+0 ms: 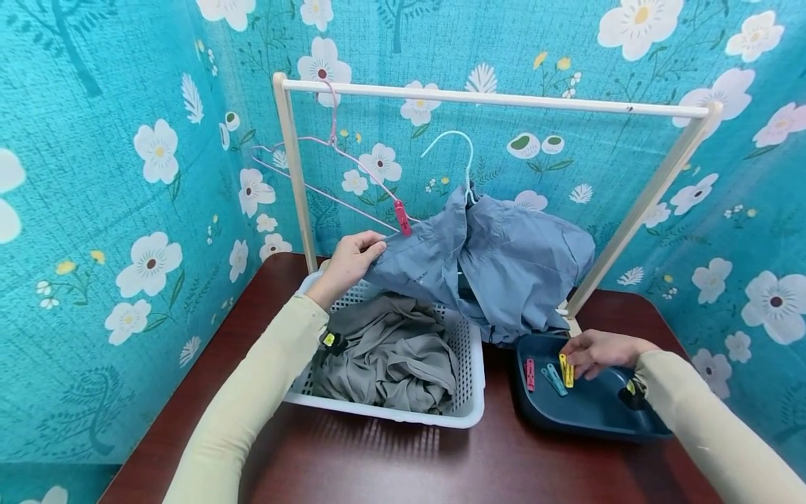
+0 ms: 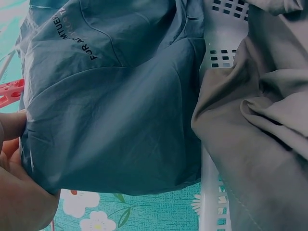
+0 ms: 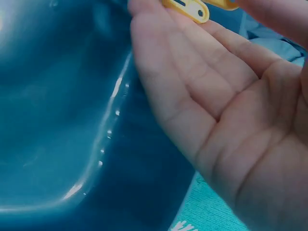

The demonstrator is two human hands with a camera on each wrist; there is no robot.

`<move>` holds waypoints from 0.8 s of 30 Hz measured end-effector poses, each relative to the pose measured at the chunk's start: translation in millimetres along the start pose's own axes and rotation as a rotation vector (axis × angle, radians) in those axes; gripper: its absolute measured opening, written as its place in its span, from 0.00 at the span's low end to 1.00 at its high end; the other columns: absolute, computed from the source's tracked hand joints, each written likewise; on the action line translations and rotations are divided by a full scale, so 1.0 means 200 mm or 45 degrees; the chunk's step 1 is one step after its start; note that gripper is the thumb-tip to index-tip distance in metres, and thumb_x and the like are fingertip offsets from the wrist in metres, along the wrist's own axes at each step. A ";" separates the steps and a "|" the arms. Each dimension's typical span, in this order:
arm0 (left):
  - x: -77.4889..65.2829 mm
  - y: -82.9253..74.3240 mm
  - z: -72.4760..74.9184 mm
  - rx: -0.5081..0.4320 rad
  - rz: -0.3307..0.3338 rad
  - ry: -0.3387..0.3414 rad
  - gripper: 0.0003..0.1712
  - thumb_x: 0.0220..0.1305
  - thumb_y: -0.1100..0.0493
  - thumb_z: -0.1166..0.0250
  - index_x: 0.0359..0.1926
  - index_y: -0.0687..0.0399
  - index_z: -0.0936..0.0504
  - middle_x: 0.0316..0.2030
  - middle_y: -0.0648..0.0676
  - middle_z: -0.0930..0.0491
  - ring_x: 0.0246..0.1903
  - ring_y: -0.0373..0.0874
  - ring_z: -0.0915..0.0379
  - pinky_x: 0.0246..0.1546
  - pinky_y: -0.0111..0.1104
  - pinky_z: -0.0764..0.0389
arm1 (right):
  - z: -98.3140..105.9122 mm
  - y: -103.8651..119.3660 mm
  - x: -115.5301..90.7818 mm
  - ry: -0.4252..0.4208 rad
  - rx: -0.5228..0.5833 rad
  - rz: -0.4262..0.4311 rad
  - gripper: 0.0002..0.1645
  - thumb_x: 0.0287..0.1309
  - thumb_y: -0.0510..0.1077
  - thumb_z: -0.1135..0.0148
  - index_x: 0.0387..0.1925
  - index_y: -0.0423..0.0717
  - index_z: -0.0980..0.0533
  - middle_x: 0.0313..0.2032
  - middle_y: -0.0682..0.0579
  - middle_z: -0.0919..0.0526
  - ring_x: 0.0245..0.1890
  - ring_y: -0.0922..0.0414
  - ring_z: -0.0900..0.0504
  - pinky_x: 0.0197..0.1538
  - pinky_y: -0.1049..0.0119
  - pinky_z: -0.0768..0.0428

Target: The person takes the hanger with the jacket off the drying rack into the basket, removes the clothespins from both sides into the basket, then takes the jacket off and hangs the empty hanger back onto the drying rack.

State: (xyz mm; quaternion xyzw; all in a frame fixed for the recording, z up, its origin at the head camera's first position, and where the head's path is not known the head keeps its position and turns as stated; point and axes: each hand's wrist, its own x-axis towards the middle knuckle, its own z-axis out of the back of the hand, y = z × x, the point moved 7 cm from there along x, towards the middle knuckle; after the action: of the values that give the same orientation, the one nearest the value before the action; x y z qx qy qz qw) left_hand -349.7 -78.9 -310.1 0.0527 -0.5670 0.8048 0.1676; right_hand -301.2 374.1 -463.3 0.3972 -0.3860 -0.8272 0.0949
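Garment (image 1: 522,252) sits right of centre in the frame, below the bar (image 1: 491,98), its left part over the basket (image 1: 469,378). Our left hand (image 1: 349,262) pinches its left edge near the red peg (image 1: 402,217); our right hand (image 1: 601,352), lower right, pinches the yellow peg (image 1: 567,372) at the tray (image 1: 604,407). Main risk: if the left pinch slips, it probably sags into the basket; we can't tell how deep the red peg bites. Pulling too hard could pop that peg or slide the pink hanger (image 1: 333,140) along the bar. Blue hanger (image 1: 469,164) has its hook below the bar, so that side may drop. Off-centre squeeze could flip the yellow peg onto the teal peg (image 1: 554,380).
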 end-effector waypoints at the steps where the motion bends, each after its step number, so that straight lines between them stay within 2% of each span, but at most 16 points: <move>1: 0.00 0.00 0.00 -0.002 0.005 0.006 0.14 0.71 0.58 0.46 0.50 0.58 0.19 0.41 0.56 0.21 0.37 0.46 0.30 0.35 0.36 0.29 | 0.00 -0.01 0.01 0.000 -0.003 -0.005 0.23 0.66 0.40 0.45 0.54 0.24 0.32 0.42 0.43 0.20 0.41 0.47 0.20 0.45 0.52 0.21; 9: 0.00 0.01 -0.01 -0.005 0.023 0.028 0.15 0.71 0.56 0.45 0.50 0.57 0.19 0.42 0.57 0.21 0.37 0.47 0.31 0.36 0.35 0.29 | -0.04 -0.04 0.05 -0.010 -0.031 -0.008 0.16 0.64 0.37 0.46 0.47 0.27 0.27 0.38 0.44 0.19 0.39 0.48 0.19 0.42 0.55 0.20; 24: -0.01 -0.01 -0.01 -0.020 0.003 0.029 0.14 0.71 0.56 0.45 0.50 0.58 0.19 0.41 0.56 0.21 0.37 0.47 0.30 0.36 0.36 0.29 | -0.03 -0.08 0.10 -0.094 -0.081 -0.115 0.10 0.62 0.37 0.44 0.40 0.32 0.23 0.34 0.45 0.19 0.37 0.51 0.19 0.41 0.57 0.20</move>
State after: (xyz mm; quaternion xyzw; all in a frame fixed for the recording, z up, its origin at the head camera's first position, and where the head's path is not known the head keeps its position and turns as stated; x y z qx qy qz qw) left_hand -347.5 -76.8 -308.4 0.0416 -0.5715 0.8010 0.1735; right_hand -307.0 372.9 -489.0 0.3801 -0.3444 -0.8566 0.0557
